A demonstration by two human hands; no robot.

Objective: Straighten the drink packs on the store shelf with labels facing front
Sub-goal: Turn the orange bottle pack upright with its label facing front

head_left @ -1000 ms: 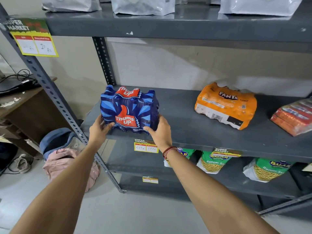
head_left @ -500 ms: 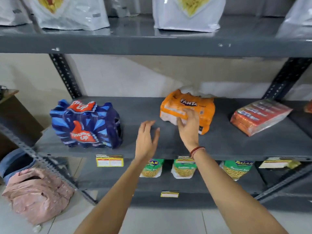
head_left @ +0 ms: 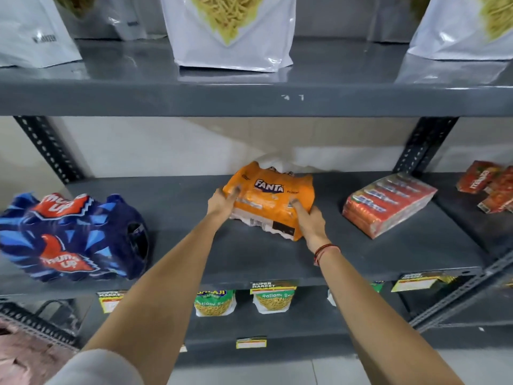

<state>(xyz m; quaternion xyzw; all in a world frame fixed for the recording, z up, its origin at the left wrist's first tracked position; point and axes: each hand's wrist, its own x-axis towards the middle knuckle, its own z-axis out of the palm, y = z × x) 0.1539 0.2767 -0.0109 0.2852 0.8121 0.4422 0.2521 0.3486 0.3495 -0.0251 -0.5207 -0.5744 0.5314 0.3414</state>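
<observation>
An orange Fanta pack (head_left: 273,195) lies on its side in the middle of the grey shelf (head_left: 249,262), logo up, barcode toward me. My left hand (head_left: 222,202) grips its left end and my right hand (head_left: 309,222) grips its front right corner. A blue Thums Up pack (head_left: 69,237) stands at the shelf's left end with its label facing front. A red pack of small drink cartons (head_left: 388,202) lies angled to the right of the Fanta pack. More red cartons (head_left: 491,184) sit at the far right edge.
White snack bags (head_left: 230,31) stand on the shelf above. Green Ratlami Sev packets (head_left: 273,300) sit on the shelf below, behind yellow price tags (head_left: 273,286). Dark slotted uprights (head_left: 422,145) frame the bay. A pink bag (head_left: 22,357) lies on the floor at lower left.
Both hands left the Thums Up pack, moved right and took hold of the Fanta pack. The view shifted right and closer to the shelf.
</observation>
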